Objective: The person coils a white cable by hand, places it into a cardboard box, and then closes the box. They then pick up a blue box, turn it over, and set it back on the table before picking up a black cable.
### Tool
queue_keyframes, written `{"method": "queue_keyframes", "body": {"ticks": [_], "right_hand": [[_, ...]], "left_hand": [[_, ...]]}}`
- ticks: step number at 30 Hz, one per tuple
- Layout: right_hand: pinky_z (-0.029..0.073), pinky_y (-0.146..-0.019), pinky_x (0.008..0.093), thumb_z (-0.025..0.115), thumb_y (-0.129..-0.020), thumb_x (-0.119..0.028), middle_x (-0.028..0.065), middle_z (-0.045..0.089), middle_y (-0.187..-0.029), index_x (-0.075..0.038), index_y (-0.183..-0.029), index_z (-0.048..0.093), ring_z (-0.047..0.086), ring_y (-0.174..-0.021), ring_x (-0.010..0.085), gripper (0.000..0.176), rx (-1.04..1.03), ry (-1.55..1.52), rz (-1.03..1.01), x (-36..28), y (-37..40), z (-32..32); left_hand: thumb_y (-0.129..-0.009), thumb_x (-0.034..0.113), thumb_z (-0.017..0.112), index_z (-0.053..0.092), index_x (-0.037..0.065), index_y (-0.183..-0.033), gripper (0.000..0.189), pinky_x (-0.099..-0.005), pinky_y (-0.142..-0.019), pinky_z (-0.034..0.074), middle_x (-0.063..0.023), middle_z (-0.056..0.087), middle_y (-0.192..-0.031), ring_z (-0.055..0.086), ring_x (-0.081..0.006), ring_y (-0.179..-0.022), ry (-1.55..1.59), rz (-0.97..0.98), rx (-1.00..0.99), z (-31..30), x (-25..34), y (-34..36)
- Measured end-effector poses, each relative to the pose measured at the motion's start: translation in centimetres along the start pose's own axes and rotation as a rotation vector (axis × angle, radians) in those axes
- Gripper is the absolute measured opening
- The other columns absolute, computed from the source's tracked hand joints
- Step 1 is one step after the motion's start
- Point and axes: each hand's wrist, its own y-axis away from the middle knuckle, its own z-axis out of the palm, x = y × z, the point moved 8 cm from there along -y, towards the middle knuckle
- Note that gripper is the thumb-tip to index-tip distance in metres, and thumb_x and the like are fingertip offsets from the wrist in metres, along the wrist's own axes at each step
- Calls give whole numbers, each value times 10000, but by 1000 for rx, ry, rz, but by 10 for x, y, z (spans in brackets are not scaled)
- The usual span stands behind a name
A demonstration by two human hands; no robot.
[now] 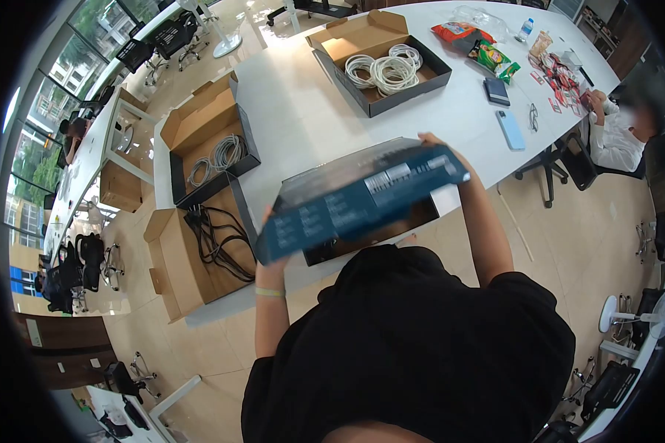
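Observation:
I hold a flat dark-blue box lid (362,196) with both hands, tilted above a black box base (377,232) that lies at the near edge of the white table (303,111). My left hand (267,258) grips the lid's left end from below; a pale band circles that wrist. My right hand (440,144) grips the lid's far right corner, mostly hidden behind it. The lid carries white labels and printed text on its side.
An open cardboard box of coiled white cables (384,70) stands on the far table. Boxes with grey cables (214,159) and black cables (214,240) stand at left. Phones (510,129), snack bags (480,44) and a seated person (621,133) are at right.

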Motion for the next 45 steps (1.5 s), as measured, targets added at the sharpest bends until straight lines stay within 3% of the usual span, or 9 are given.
{"method": "queue_keyframes", "body": {"ticks": [9,13,15,21,26,29,31,41,45], "right_hand": [[547,-506,398,401,-808,-503,136,549,-938,-47,-1122,455,611,-697,267,557,4,349,-87,-44,-19,0],[506,-682,368,453,-816,-446,114,538,-1049,-70,-1177,442,576,-869,226,521,9,171,-137,-16,6,-3],[302,-952,276,496,-799,-350,129,376,-1282,-71,-1297,330,393,-1144,207,594,-110,114,-123,9,3,-5],[364,-907,298,558,-765,-401,192,490,-1167,-56,-1225,444,457,-1101,230,586,282,557,2,25,28,-21],[427,-815,338,551,-669,-609,194,592,-991,-14,-1028,592,557,-942,311,696,515,1044,2,38,35,-43],[420,-827,337,488,-673,-661,164,600,-984,-36,-959,632,563,-931,297,702,530,868,78,51,46,-36],[424,-814,327,482,-690,-651,154,603,-982,-33,-981,622,570,-914,287,698,525,759,105,59,43,-37],[292,-958,297,585,-715,-535,202,398,-1254,18,-1278,332,389,-1156,268,829,91,161,-95,95,91,-14],[355,-907,308,555,-713,-563,210,475,-1178,-9,-1251,390,465,-1087,269,790,166,214,-75,95,102,-16]], "left_hand": [[-790,678,197,275,-98,-1239,900,-346,-949,349,-269,402,-1191,419,-324,-1121,-691,-108,-164,34,65,-13],[-807,611,360,351,-75,-1211,796,-340,-903,390,-204,479,-1141,497,-267,-1026,-769,-52,-132,-84,18,-39],[-835,524,403,393,-34,-1201,668,-322,-865,411,-143,501,-1137,516,-233,-984,-322,-424,48,-74,-13,-13],[-822,586,354,411,-16,-1211,719,-331,-885,381,-125,497,-1165,481,-222,-1043,-239,-44,-1,-89,-51,-4],[-789,676,235,257,-45,-1296,882,-358,-937,301,-115,366,-1302,360,-262,-1153,271,-29,-490,-52,-25,47],[-820,620,291,246,-41,-1300,818,-374,-920,308,-108,337,-1315,341,-253,-1158,145,-66,-431,-52,-40,64],[-872,500,342,299,-42,-1269,674,-332,-910,320,-101,396,-1252,376,-212,-1124,-374,-86,78,-86,-63,63],[-853,520,346,443,50,-1172,575,-347,-830,381,-104,525,-1080,478,-163,-1028,-754,-44,294,-92,-77,60],[-805,596,366,483,107,-1093,580,-254,-481,415,-66,590,-825,575,-155,-691,-827,-8,462,-77,-68,78]]}}
